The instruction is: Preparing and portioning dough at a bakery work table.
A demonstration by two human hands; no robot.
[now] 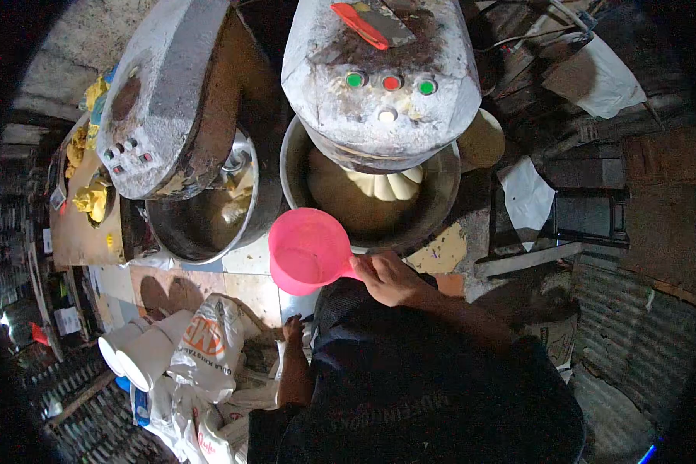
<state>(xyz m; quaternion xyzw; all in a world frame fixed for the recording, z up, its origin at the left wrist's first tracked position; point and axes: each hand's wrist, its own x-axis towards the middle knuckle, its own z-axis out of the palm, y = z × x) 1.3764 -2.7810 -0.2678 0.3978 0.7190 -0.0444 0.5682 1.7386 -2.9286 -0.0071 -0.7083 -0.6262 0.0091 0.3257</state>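
Note:
A pink plastic dipper (308, 251) is held by its handle in my right hand (393, 280), fingers closed around it. It is out in front of my body, just short of the right mixer's bowl. My left hand (292, 329) hangs low by my side, close to the white sacks; its fingers are too small and shadowed to read. Beyond the dipper, the large metal mixing bowl (295, 182) holds pale dough (387, 184) bunched in thick folds under the mixer head. The inside bottom of the dipper shows no clear contents.
The right mixer (379, 100) has round buttons and a red-handled scraper (361, 27) on top. Left of it stands another mixer (162, 100) with a metal bowl (247, 224). White buckets (151, 356) and plastic sacks (209, 348) crowd the lower left. Corrugated sheeting (634, 309) borders the right.

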